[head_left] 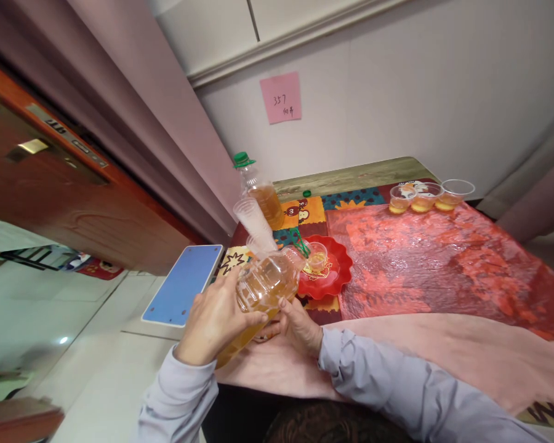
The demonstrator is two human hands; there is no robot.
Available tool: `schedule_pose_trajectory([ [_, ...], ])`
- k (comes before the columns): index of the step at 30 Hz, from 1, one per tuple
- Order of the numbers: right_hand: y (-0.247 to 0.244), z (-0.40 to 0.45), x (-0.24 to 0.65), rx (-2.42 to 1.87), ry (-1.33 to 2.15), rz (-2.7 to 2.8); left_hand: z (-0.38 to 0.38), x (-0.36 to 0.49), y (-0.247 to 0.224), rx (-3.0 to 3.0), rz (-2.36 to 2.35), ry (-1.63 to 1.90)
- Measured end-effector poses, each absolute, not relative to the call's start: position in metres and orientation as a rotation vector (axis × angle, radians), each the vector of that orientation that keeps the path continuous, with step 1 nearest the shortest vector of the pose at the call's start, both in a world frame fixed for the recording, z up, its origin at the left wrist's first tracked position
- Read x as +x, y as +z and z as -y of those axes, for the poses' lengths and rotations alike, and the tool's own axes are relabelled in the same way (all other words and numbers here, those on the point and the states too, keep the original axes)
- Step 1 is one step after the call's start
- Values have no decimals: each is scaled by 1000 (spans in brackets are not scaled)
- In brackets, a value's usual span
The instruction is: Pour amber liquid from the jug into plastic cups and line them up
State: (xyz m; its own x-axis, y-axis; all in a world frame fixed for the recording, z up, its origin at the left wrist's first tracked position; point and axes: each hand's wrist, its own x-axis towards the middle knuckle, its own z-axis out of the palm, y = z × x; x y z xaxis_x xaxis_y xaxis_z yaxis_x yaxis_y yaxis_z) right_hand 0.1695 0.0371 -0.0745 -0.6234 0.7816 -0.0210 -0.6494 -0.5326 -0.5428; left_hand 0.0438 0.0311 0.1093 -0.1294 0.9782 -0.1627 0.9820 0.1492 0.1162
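A clear bottle of amber liquid (265, 284) is tilted, its green-ringed mouth over a small clear cup (317, 257). That cup sits in a red scalloped tray (344, 271) and has some yellowish liquid in it. My left hand (219, 317) grips the bottle's body from the left. From the right, my right hand (298, 323) holds its lower side, some fingers hidden behind it. Just beyond the bottle, a leaning stack of clear cups (253, 223) stands near a second bottle (265, 200) with a green cap.
Three cups with yellow liquid (422, 200) stand at the table's back right. A small green cap (307, 193) lies near the back edge. Pink cloth (420, 344) covers the front edge. A blue board (182, 286) is at left.
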Motion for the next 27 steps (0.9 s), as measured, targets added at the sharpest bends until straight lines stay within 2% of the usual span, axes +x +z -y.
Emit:
schedule_pose_trajectory([
  [27, -78, -38, 169, -314, 2154, 648, -32, 47, 112, 1930, -2232, -50],
])
